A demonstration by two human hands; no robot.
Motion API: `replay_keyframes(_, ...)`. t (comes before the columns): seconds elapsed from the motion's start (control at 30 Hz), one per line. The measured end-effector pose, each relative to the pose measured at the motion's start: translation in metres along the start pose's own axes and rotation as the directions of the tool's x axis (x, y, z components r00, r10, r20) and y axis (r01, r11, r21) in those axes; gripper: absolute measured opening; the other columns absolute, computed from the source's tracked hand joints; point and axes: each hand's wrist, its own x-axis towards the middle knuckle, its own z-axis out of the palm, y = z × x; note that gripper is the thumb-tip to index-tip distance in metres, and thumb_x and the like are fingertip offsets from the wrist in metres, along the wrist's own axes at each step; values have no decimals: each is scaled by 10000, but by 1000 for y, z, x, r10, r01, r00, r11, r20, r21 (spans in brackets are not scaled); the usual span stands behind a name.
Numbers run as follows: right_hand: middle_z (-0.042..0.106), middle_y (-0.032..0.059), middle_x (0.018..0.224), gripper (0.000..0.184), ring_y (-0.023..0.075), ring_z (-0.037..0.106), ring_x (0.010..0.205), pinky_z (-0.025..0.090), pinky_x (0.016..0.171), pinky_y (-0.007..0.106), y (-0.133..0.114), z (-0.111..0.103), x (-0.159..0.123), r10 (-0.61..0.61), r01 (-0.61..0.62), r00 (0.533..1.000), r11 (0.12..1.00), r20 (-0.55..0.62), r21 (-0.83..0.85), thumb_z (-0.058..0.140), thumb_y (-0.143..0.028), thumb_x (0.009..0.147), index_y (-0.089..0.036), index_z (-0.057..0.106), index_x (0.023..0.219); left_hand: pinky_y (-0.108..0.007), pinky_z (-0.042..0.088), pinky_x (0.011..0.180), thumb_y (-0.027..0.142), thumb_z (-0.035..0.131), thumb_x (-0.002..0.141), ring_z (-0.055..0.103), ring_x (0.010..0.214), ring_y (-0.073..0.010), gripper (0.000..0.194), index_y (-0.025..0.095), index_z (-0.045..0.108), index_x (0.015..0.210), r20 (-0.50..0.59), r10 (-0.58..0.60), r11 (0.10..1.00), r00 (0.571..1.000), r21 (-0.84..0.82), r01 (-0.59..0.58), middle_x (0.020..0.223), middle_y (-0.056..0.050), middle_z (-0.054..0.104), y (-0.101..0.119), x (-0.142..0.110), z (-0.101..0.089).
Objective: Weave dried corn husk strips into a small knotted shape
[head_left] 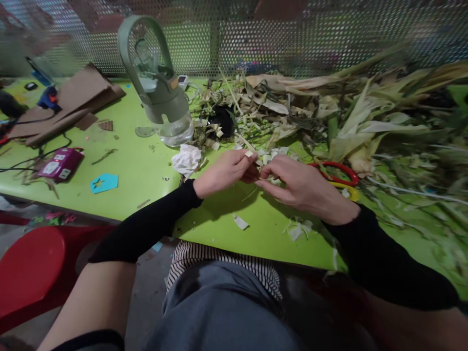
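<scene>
Over the green table point(146, 168), my left hand point(228, 171) pinches a small pale strip of corn husk point(249, 153), which pokes up past the fingertips. Close beside it, my right hand point(298, 185) has its thumb and forefinger pinched together near the left fingertips. What the right fingers grip is too small to make out. Just beyond both hands lie many cut husk scraps point(274, 152). Scissors with a red handle point(341, 171) rest by my right wrist. A crumpled white tissue point(186, 160) sits left of my left hand.
A clear bottle with a grey-green lid point(161, 105) stands upright behind the tissue. Dry corn husks point(369, 124) pile up at the back right. Further left are brown cardboard point(78, 92), a purple power socket point(61, 165) and a blue paper tag point(104, 183). A perforated screen point(256, 44) borders the table's back.
</scene>
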Motion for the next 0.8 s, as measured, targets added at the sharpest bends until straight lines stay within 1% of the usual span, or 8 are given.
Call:
replay_keyframes(0.2, 617, 44, 760, 220, 210, 564, 685, 420, 657, 344, -1, -1, 0, 129, -124, 991, 978, -21, 170, 582, -341, 1010, -227, 601, 823, -297, 596, 866, 501, 557, 1051, 692, 790, -109, 407, 159, 562, 830, 51, 17, 998, 999, -64, -13, 853, -44, 730, -2, -1, -6)
replay_keyframes(0.33, 658, 43, 778, 228, 206, 580, 694, 427, 667, 348, -6, -2, 2, 257, -225, 961, 942, -106, 249, 577, -360, 1020, -236, 649, 843, -302, 565, 905, 344, 709, 956, 690, 865, -109, 240, 124, 648, 1031, 117, 125, 984, 985, -143, -108, 950, -51, 740, -6, 0, -15)
replay_keyframes(0.4, 670, 40, 802, 190, 195, 579, 686, 427, 655, 343, -10, -1, 3, 305, -262, 945, 924, -120, 279, 570, -338, 1013, -238, 642, 869, -318, 553, 921, 257, 743, 910, 692, 882, -116, 309, 111, 645, 1164, 151, 152, 980, 977, -154, -129, 978, -60, 754, -9, 2, -17)
replay_keyframes(0.47, 663, 26, 805, 131, 178, 563, 652, 418, 624, 334, -13, 0, 4, 353, -299, 928, 898, -122, 321, 584, -327, 996, -240, 615, 902, -330, 550, 922, 227, 737, 909, 691, 876, -121, 327, 105, 639, 1196, 154, 153, 981, 976, -142, -131, 947, -51, 751, -12, 4, -18)
replay_keyframes(0.53, 630, 7, 794, 120, 161, 534, 617, 404, 594, 326, -16, 2, 3, 400, -330, 908, 867, -128, 374, 633, -347, 967, -245, 583, 927, -320, 553, 893, 216, 718, 928, 682, 834, -113, 257, 109, 644, 1149, 133, 148, 983, 980, -131, -131, 870, -19, 726, -13, 6, -17)
replay_keyframes(0.67, 564, -6, 823, 256, 150, 495, 628, 401, 594, 329, -15, 3, 2, 491, -342, 845, 801, -211, 491, 688, -456, 948, -250, 536, 957, -282, 564, 856, 166, 707, 941, 702, 804, -101, 163, 124, 633, 1080, 107, 139, 973, 984, -197, -116, 834, 0, 723, -11, 5, -15)
replay_keyframes(0.73, 580, 23, 867, 329, 175, 525, 713, 432, 671, 354, -13, 1, 2, 520, -354, 816, 794, -251, 493, 585, -565, 1010, -242, 547, 968, -272, 569, 855, 143, 697, 946, 726, 833, -103, 151, 127, 631, 1080, 113, 122, 966, 986, -241, -92, 883, -15, 749, -10, 5, -14)
replay_keyframes(0.8, 620, 60, 922, 491, 214, 558, 824, 458, 779, 394, -12, -1, 3, 531, -387, 808, 805, -254, 450, 417, -689, 1050, -233, 587, 989, -257, 569, 843, 121, 687, 946, 736, 838, -98, 146, 132, 637, 1083, 129, 108, 962, 986, -263, -71, 896, -14, 759, -11, 5, -14)
